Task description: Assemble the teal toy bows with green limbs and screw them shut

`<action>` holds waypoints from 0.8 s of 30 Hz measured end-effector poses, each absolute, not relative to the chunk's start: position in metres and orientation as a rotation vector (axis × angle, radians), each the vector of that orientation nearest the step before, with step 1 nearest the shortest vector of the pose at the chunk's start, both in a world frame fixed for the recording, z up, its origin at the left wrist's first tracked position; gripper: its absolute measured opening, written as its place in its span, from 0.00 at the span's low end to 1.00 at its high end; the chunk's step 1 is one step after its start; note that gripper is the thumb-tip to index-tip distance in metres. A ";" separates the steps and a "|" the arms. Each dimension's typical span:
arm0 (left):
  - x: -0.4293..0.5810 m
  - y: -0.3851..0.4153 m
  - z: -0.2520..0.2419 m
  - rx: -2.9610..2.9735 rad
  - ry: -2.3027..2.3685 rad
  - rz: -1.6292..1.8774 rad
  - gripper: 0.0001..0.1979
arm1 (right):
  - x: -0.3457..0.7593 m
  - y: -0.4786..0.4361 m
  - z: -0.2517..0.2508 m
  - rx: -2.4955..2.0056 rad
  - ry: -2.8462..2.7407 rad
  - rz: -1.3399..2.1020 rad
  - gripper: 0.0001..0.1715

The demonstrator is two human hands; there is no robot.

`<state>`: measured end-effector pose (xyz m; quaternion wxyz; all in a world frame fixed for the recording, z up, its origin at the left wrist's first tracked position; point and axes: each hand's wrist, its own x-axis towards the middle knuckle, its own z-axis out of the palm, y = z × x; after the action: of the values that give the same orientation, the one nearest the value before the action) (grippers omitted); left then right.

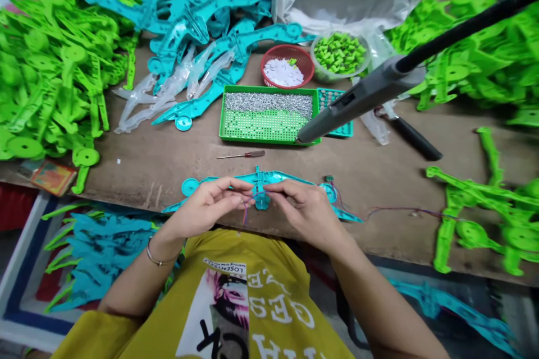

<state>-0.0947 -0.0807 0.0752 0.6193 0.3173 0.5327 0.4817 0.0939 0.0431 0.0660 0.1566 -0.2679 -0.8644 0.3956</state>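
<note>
A long blue plastic part (280,177) lies across the front of the table, its hollow side facing up. Over its middle, my left hand (219,197) pinches thin red and blue wires (246,213), whose ends hang down. Opposite it, my right hand (301,205) is closed on the same wires at the part's central post. A small green circuit board (329,179) with wires rests by the part's right round end. Beyond the part lies a small screwdriver (255,153) with a dark red handle.
A green tray (221,118) of screws stands behind, beside a red basket (309,61) of white pieces and a tub (366,61) of green pieces. A grey electric screwdriver (357,101) hangs over the tray. Green parts (63,61) pile up left; more green parts (501,230) lie right.
</note>
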 end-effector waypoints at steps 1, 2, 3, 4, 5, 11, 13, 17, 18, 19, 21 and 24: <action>-0.093 -0.081 0.074 0.752 1.246 1.106 0.11 | 0.096 0.043 0.066 -0.811 -2.485 1.142 0.11; -0.091 -0.081 0.073 0.796 1.288 1.117 0.10 | 0.099 0.042 0.067 -0.845 -2.495 1.152 0.11; -0.088 -0.080 0.072 0.864 1.351 1.132 0.09 | 0.101 0.041 0.067 -0.861 -2.504 1.156 0.12; -0.085 -0.078 0.071 0.953 1.428 1.148 0.07 | 0.102 0.039 0.068 -0.856 -2.505 1.158 0.14; -0.082 -0.077 0.069 1.059 1.504 1.158 0.05 | 0.103 0.037 0.070 -0.823 -2.495 1.166 0.18; -0.065 -0.069 0.064 1.509 1.660 1.159 0.04 | 0.097 0.019 0.076 -0.558 -2.503 1.258 0.41; -0.063 -0.069 0.062 1.513 1.683 1.157 0.05 | 0.095 0.017 0.074 -0.629 -2.517 1.291 0.38; -0.065 -0.070 0.056 1.452 1.763 1.126 0.05 | 0.097 0.017 0.069 -0.827 -2.493 1.321 0.22; -0.066 -0.070 0.053 1.425 1.785 1.120 0.04 | 0.099 0.018 0.068 -0.836 -2.496 1.253 0.18; -0.067 -0.071 0.050 1.395 1.804 1.112 0.04 | 0.101 0.019 0.066 -0.832 -2.498 1.156 0.15; -0.068 -0.071 0.044 1.331 1.822 1.089 0.03 | 0.107 0.020 0.062 -0.796 -2.506 0.947 0.09; -0.067 -0.069 0.035 1.254 1.822 1.045 0.03 | 0.114 0.022 0.055 -0.736 -2.554 0.731 0.08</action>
<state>-0.0675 -0.0692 0.0350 0.3409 0.4821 0.7002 0.4015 0.1139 0.0218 0.0546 0.1914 -0.2621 -0.9094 0.2602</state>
